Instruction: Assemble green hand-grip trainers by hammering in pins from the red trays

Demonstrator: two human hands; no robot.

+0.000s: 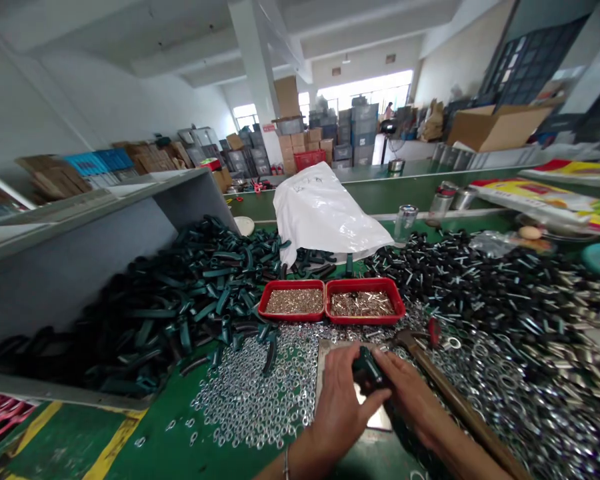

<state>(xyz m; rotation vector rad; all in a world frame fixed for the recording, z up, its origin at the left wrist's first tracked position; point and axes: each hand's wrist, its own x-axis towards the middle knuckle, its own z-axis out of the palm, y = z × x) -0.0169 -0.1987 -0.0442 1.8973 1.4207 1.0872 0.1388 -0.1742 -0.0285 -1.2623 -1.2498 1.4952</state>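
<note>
Over a small metal plate [379,415] on the green bench, both my hands are on a dark green plastic handle [369,368]. My left hand [337,400] is at its upper left end, fingers on one side and thumb on the other. My right hand [409,393] wraps it from the right; the handle's lower part runs down in shadow beneath that palm. Just right of this hand lies a hammer [453,393] with a wooden shaft. Loose metal nuts [260,393] spread to the left. Ahead sit two red trays [293,319] [365,321] of small metal pins or screws.
A heap of green handles [215,273] fills the left side before a grey shelf box [70,287]. Black knobs with metal studs [445,273] and metal rings [500,387] cover the right. Behind the trays lies a white sack [325,213]; glass jars [406,220] stand near it.
</note>
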